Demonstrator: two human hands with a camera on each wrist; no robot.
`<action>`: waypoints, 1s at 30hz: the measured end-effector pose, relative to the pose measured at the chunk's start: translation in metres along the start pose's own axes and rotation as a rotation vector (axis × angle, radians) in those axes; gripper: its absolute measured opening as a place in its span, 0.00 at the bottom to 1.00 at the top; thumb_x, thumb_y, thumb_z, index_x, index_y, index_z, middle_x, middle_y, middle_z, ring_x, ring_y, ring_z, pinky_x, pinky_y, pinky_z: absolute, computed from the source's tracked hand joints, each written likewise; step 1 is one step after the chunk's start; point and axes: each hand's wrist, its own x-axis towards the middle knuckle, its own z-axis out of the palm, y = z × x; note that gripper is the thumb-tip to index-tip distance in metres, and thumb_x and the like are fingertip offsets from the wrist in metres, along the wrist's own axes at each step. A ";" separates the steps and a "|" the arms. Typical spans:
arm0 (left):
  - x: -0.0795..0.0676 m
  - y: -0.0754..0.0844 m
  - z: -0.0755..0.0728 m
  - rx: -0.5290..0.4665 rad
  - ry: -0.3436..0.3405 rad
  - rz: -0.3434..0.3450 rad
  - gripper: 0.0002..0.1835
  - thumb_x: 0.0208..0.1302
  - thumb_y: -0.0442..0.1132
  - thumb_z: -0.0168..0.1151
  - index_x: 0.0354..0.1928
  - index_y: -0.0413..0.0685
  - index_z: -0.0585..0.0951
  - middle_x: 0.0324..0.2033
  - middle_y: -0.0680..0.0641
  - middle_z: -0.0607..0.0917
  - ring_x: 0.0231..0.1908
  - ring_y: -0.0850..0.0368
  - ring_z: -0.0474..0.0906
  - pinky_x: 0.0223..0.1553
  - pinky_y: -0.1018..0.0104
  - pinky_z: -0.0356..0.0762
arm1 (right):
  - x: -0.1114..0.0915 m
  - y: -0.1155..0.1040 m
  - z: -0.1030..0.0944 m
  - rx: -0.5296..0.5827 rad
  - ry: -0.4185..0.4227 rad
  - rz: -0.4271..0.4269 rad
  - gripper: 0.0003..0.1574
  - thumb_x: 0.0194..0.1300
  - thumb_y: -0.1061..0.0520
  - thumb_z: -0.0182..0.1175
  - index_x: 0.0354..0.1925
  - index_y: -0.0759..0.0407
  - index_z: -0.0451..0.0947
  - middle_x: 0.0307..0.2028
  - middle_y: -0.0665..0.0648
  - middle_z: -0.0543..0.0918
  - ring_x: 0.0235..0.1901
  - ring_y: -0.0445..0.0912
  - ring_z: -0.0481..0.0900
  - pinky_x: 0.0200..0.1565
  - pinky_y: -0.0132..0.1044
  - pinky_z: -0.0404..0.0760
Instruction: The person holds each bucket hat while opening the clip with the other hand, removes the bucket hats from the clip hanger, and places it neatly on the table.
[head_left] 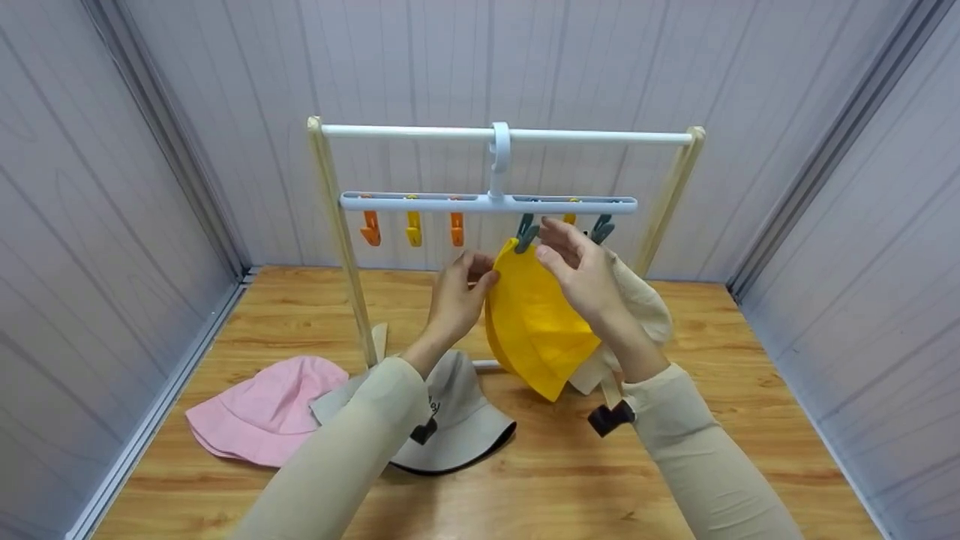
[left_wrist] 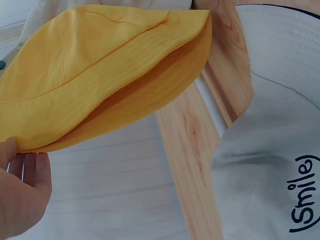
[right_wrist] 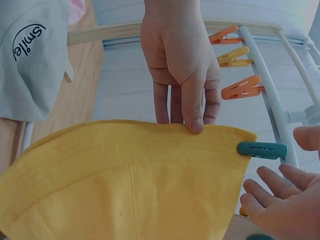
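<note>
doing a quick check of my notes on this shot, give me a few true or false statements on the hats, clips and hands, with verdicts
1. The left hand pinches the yellow hat by its brim. True.
2. The pink hat lies on the wooden table. True.
3. The right hand grips the pink hat. False: it is open, near a green clip.
4. The yellow hat hangs from an orange clip. False: the green clip holds it.
5. The gray hat reads "Smile". True.

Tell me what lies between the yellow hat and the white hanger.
A green clip, attached to the white hanger and nipping the yellow hat by its edge. The right wrist view shows it clearly.
</note>
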 end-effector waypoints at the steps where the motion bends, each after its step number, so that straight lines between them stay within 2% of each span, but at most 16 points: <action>1: 0.000 0.000 0.000 -0.001 -0.001 0.002 0.09 0.78 0.36 0.62 0.56 0.45 0.82 0.49 0.48 0.85 0.48 0.54 0.83 0.57 0.63 0.84 | 0.001 0.000 0.001 0.011 -0.001 0.007 0.33 0.83 0.54 0.56 0.79 0.61 0.64 0.72 0.60 0.75 0.72 0.52 0.73 0.74 0.43 0.70; 6: 0.001 0.000 0.001 0.021 0.010 0.017 0.08 0.77 0.35 0.64 0.54 0.43 0.83 0.48 0.46 0.86 0.48 0.53 0.84 0.55 0.62 0.86 | 0.006 0.001 0.004 0.043 0.001 0.037 0.35 0.83 0.51 0.56 0.80 0.60 0.63 0.74 0.59 0.74 0.73 0.48 0.72 0.75 0.41 0.68; 23: -0.002 -0.003 0.002 0.036 0.005 0.000 0.09 0.78 0.36 0.63 0.54 0.43 0.83 0.48 0.46 0.86 0.48 0.54 0.84 0.54 0.63 0.86 | 0.020 0.007 0.010 0.059 -0.014 0.094 0.36 0.85 0.48 0.52 0.80 0.62 0.61 0.78 0.58 0.68 0.76 0.49 0.68 0.78 0.44 0.62; 27: -0.003 -0.004 0.002 0.050 0.006 0.000 0.09 0.78 0.36 0.63 0.54 0.42 0.83 0.47 0.45 0.87 0.47 0.53 0.84 0.54 0.62 0.86 | 0.023 0.009 0.012 0.083 -0.003 0.115 0.35 0.85 0.47 0.52 0.80 0.61 0.62 0.76 0.57 0.71 0.75 0.48 0.69 0.78 0.44 0.62; 30: -0.003 -0.004 0.002 0.063 0.012 -0.002 0.09 0.77 0.36 0.64 0.54 0.42 0.83 0.47 0.45 0.87 0.47 0.53 0.84 0.53 0.62 0.86 | 0.026 0.012 0.013 0.123 0.000 0.118 0.34 0.85 0.48 0.52 0.79 0.61 0.64 0.72 0.56 0.76 0.72 0.48 0.72 0.78 0.43 0.63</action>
